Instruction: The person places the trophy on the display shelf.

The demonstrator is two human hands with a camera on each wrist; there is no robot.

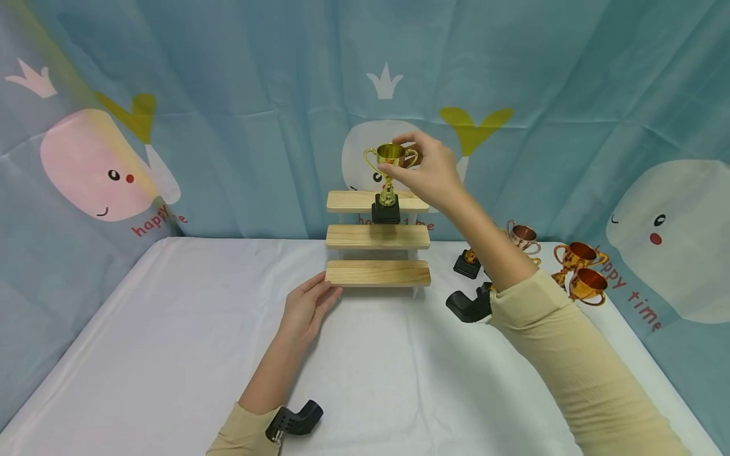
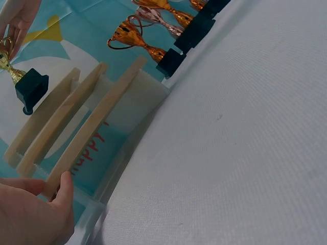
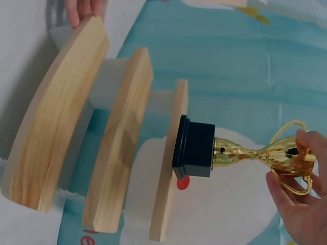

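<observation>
While the fingertips [image 1: 399, 166] of the right hand [image 1: 430, 174] are pinched around the bowl rim of the gold trophy [image 1: 388, 183], its black base [image 3: 194, 146] is seen resting on the top shelf [image 1: 353, 201] of the wooden stepped stand [image 1: 377, 237], just above the centre of the head view. A light, hollow and rigid piece is judged likely (thin shiny plating, probably plastic), with a slick surface, slender handles and a narrow stem that could snap under sideways force; a hold at the bowl or at the blocky base would be safest. At lower centre, the left hand [image 1: 306, 307] is laid flat on the white table [image 1: 171, 354], its straight fingers touching the end of the lowest shelf [image 1: 377, 273]. Toward the right edge, copper trophies [image 1: 578, 269] are grouped, well apart from the stand.
</observation>
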